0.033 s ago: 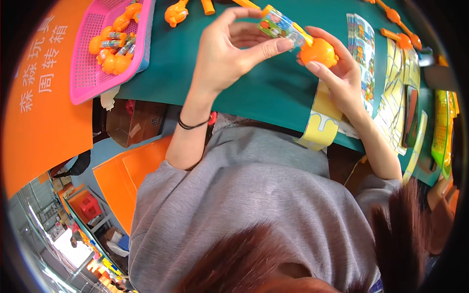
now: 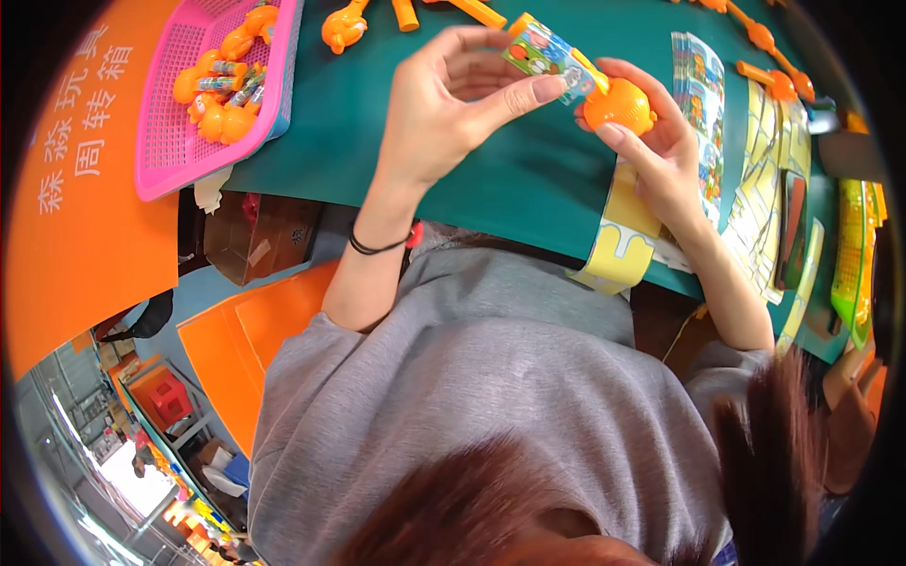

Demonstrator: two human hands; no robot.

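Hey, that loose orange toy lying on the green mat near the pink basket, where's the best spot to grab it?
Grip the orange toy across its rounded body, coming from above. It lies flat and alone on the green mat, sides free beside the pink basket.

Left hand (image 2: 444, 113) pinches printed label (image 2: 545, 55); right hand (image 2: 661, 156) holds orange toy (image 2: 618, 106).

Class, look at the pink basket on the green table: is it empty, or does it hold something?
Not empty. The pink basket holds several orange toy pieces piled at its far end; its near part shows bare mesh.
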